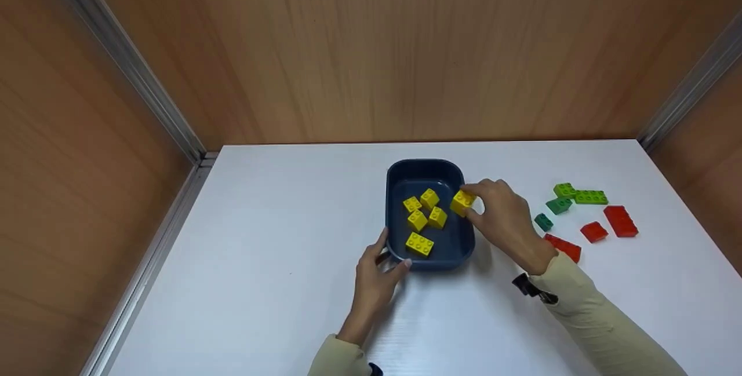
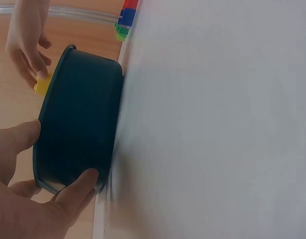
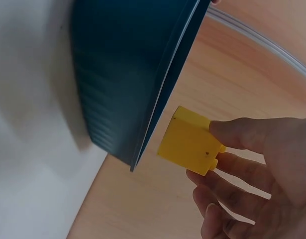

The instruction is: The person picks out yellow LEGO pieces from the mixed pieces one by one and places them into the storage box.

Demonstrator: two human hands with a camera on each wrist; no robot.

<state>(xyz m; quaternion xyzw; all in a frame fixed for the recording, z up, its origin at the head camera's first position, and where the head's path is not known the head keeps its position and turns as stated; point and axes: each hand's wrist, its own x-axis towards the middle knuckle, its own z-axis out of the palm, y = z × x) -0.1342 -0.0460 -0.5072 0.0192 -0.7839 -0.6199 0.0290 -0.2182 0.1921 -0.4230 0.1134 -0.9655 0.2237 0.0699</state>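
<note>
A dark blue rectangular tub [image 1: 446, 254] stands on the white table with several yellow toy bricks [image 1: 419, 244] lying loose inside. My left hand [image 1: 374, 283] grips its near left corner, thumb at the near rim and fingers along the left side. Between thumb and fingertips, my right hand [image 1: 504, 219] pinches another yellow brick [image 3: 187, 142] over the tub's right rim. The right wrist view shows this brick's studs turned toward the palm, and its body just outside the rim's line.
Right of the tub lie light green bricks [image 1: 590, 197], dark green bricks [image 1: 559, 205] and red bricks [image 1: 621, 221]. One red brick [image 1: 563, 247] is partly behind the right wrist. A blue brick [image 2: 127, 17] shows in the left wrist view. Wooden panels [image 1: 406, 51] rise behind the table.
</note>
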